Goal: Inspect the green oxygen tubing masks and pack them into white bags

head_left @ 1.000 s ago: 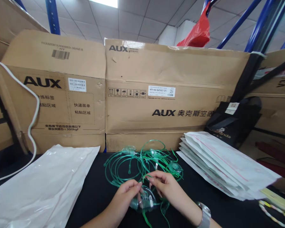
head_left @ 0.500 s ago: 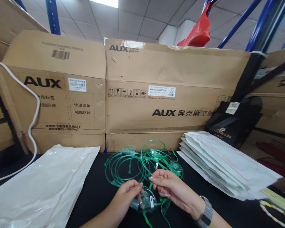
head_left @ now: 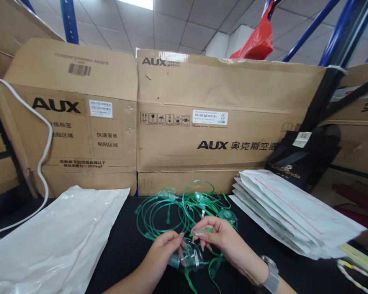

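A clear green oxygen mask (head_left: 188,258) with a metal nose strip lies low in the middle, over the black tabletop (head_left: 119,245). My left hand (head_left: 163,250) is closed on its upper edge, thumb and fingers pinching the rim. Just to the right, my right hand (head_left: 222,239) pinches a bright green elastic strap (head_left: 206,230) between thumb and forefinger. The strap's other end (head_left: 188,279) hangs below the mask. Behind both hands sit coils of green tubing (head_left: 140,222) and further masks, one of them (head_left: 227,215) partly tucked among the straps.
White plastic mailing bags lie on the left (head_left: 64,228) and in a stack (head_left: 294,212) on the right. Large cardboard boxes (head_left: 171,90) wall off the back. A black bag (head_left: 306,159) leans behind the stack. A white cable (head_left: 47,163) runs down the left side.
My right hand has turned slightly, and the green strap now shows across its fingertips. My left hand stays almost in place on the mask.
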{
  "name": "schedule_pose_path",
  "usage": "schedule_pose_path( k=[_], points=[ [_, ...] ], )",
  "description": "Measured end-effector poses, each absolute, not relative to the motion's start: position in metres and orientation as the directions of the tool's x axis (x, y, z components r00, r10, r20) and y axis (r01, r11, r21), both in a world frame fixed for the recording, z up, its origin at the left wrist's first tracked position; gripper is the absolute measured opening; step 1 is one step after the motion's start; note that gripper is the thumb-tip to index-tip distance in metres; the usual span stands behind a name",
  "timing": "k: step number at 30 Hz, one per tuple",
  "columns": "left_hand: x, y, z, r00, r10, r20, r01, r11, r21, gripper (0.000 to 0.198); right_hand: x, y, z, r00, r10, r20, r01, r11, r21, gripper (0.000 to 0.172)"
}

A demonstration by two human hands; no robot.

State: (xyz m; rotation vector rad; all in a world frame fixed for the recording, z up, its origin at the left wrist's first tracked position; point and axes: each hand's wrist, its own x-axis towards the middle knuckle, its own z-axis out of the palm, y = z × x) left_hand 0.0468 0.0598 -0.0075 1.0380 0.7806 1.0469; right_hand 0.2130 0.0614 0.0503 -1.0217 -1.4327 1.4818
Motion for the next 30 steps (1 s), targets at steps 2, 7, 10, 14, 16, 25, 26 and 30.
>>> schedule_pose_path(
  k=[2, 7, 10, 14, 16, 25, 26, 30],
  points=[
    [0.0467, 0.0606, -0.0093, 0.324, 0.945, -0.045, -0.311, 0.151, 0.938, 0.032, 0.2108, 0.0616, 0.0474, -0.321, 0.947, 0.028, -0.038, 0.017, -0.999, 0.017],
    [0.0463, 0.0606, -0.0094, 0.307, 0.950, -0.058, -0.331, 0.164, 0.929, 0.032, 0.2066, 0.0612, 0.0443, -0.299, 0.951, 0.074, -0.040, 0.065, -0.997, 0.023],
    [0.0464, 0.0589, -0.0060, 0.295, 0.953, -0.067, -0.344, 0.172, 0.923, 0.032, 0.2066, 0.0600, 0.0471, -0.318, 0.946, 0.070, -0.010, 0.071, -0.997, 0.024],
    [0.0466, 0.0573, -0.0029, 0.283, 0.957, -0.065, -0.361, 0.169, 0.917, 0.031, 0.2080, 0.0572, 0.0521, -0.332, 0.940, 0.074, 0.154, 0.132, -0.979, 0.016],
    [0.0466, 0.0574, -0.0032, 0.280, 0.958, -0.060, -0.360, 0.163, 0.918, 0.031, 0.2081, 0.0559, 0.0532, -0.349, 0.930, 0.114, 0.219, 0.199, -0.955, 0.014],
    [0.0450, 0.0609, -0.0088, 0.295, 0.954, -0.049, -0.328, 0.149, 0.933, 0.029, 0.2097, 0.0567, 0.0488, -0.427, 0.882, 0.199, 0.337, 0.360, -0.870, 0.010],
    [0.0449, 0.0607, -0.0087, 0.294, 0.955, -0.049, -0.328, 0.149, 0.933, 0.029, 0.2096, 0.0569, 0.0488, -0.425, 0.881, 0.207, 0.337, 0.366, -0.867, 0.010],
    [0.0448, 0.0593, -0.0073, 0.288, 0.956, -0.054, -0.324, 0.151, 0.934, 0.030, 0.2077, 0.0554, 0.0503, -0.420, 0.870, 0.257, 0.312, 0.404, -0.860, 0.011]
  ],
)
